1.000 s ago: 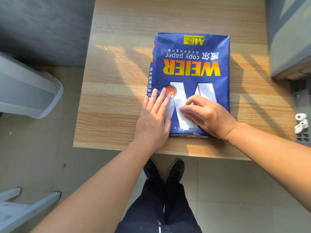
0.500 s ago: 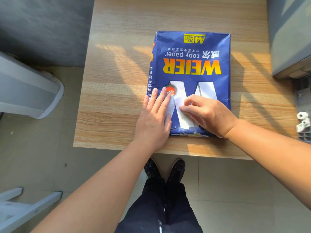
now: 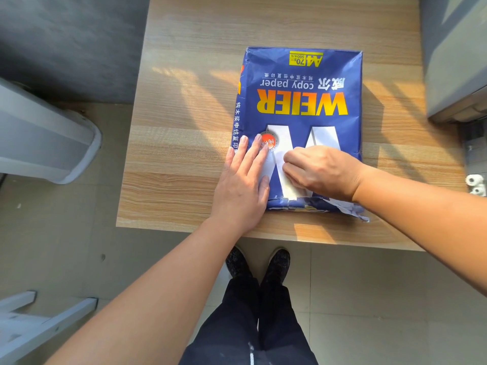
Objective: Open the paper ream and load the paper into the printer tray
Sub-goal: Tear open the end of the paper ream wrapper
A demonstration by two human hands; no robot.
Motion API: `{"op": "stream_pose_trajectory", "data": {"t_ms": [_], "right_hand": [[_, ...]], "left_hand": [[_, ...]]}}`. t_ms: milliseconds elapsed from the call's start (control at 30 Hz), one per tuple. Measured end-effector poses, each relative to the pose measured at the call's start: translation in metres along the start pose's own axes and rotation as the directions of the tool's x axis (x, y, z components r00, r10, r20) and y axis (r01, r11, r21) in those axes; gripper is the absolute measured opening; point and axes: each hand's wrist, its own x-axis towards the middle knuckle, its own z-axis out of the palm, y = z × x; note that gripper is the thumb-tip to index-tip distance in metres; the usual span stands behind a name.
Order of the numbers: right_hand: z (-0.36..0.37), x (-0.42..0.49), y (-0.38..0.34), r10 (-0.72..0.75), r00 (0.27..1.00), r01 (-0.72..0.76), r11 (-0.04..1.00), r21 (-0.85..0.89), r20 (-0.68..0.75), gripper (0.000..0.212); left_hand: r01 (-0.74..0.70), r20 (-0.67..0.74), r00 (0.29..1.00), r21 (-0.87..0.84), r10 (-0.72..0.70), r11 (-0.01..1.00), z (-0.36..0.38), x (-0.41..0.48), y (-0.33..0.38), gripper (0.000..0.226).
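Shoes (image 3: 259,262) on the floor at bench (image 3: 184,106) edge. L hand (image 3: 241,185) lies flat, fingers spread, on near-left corner of ream (image 3: 300,101), heel on the bench. R hand (image 3: 320,171) just beside it on the wrapper, fingers curled under; can't tell if its grip has pinched any wrapper. Wrapper torn and ragged along near edge. Ream flat mid-bench, print upside down. Printer (image 3: 456,59) far right, grey bin (image 3: 44,138) left.

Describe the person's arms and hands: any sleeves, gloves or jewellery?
Both forearms are bare, with no sleeves in view. The left hand and right hand wear no gloves, and no rings, watch or bracelet show. Nails are short and unpainted.
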Motion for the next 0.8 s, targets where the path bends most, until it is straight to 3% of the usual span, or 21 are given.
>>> {"op": "stream_pose_trajectory", "data": {"t_ms": [367,567,667,800], "right_hand": [[-0.005,0.009,0.007,0.085,0.971,-0.135,0.965,0.224,0.223,0.009],[-0.01,0.002,0.011,0.095,0.978,-0.156,0.928,0.339,0.188,0.007],[-0.009,-0.002,0.01,0.178,0.974,-0.218,0.902,0.371,0.14,0.023],[-0.005,-0.009,0.007,0.058,0.996,-0.075,0.964,0.256,0.075,0.032]], "left_hand": [[-0.037,0.01,0.999,-0.007,0.037,0.999,-0.003,0.0,-0.004,0.061],[-0.03,0.006,1.0,0.024,0.03,0.999,0.0,0.0,-0.004,0.061],[-0.031,-0.006,0.999,0.033,0.031,0.999,0.001,0.0,-0.003,0.06],[-0.029,-0.001,1.0,0.042,0.03,0.999,0.001,0.0,-0.003,0.06]]}}
